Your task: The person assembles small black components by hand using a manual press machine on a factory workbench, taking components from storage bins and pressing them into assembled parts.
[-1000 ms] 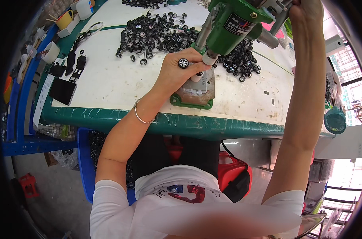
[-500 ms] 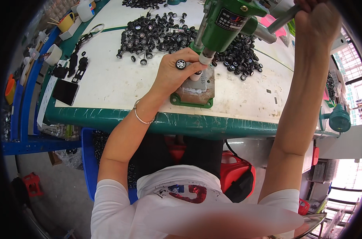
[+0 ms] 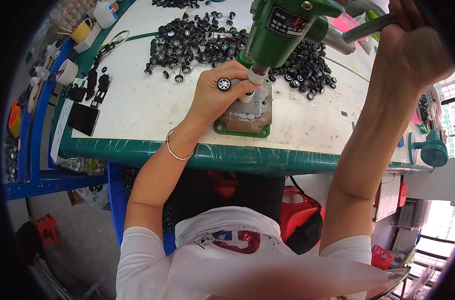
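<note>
The left hand (image 3: 212, 97) pinches a small black toy wheel with silver hub (image 3: 224, 83), steadying it under the green metal press (image 3: 282, 30). The right hand (image 3: 412, 47) is closed around the grey press lever (image 3: 370, 29), far right, ready for pulling.

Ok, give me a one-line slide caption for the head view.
Left hand holds a toy wheel at the green press; right hand grips its lever.

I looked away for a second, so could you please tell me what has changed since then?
Little changed. The right hand pulled the lever slightly further. The left hand still pinches the wheel at the press; the wheel pile is unmoved.
</note>
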Action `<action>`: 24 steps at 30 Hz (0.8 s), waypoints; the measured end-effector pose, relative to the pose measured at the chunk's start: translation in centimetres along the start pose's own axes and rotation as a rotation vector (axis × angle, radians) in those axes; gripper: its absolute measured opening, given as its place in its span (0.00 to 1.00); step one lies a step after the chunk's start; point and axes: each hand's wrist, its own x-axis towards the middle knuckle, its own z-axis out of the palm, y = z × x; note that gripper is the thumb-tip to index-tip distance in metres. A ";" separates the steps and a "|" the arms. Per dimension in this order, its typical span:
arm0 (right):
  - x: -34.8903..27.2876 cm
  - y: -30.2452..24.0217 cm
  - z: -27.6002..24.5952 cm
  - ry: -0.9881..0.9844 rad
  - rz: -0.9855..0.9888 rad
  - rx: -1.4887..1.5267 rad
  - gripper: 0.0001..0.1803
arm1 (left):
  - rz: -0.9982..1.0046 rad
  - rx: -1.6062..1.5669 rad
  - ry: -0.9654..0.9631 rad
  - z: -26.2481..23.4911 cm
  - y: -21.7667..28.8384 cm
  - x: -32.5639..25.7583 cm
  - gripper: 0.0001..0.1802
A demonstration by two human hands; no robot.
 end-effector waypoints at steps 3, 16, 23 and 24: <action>-1.3 0.0 0.4 0.000 -0.054 0.019 0.14 | -0.004 0.026 0.016 0.2 0.0 -0.2 0.07; 3.2 4.4 -2.7 0.250 0.134 0.443 0.13 | -0.085 0.026 -0.011 0.3 -0.5 -0.4 0.17; 4.9 7.9 -6.4 0.166 0.626 0.338 0.13 | -0.264 -0.403 0.338 -4.2 -0.7 -0.4 0.09; 3.8 7.5 -6.3 0.306 0.533 0.023 0.13 | -0.322 -0.199 0.369 -6.0 -0.7 -0.8 0.09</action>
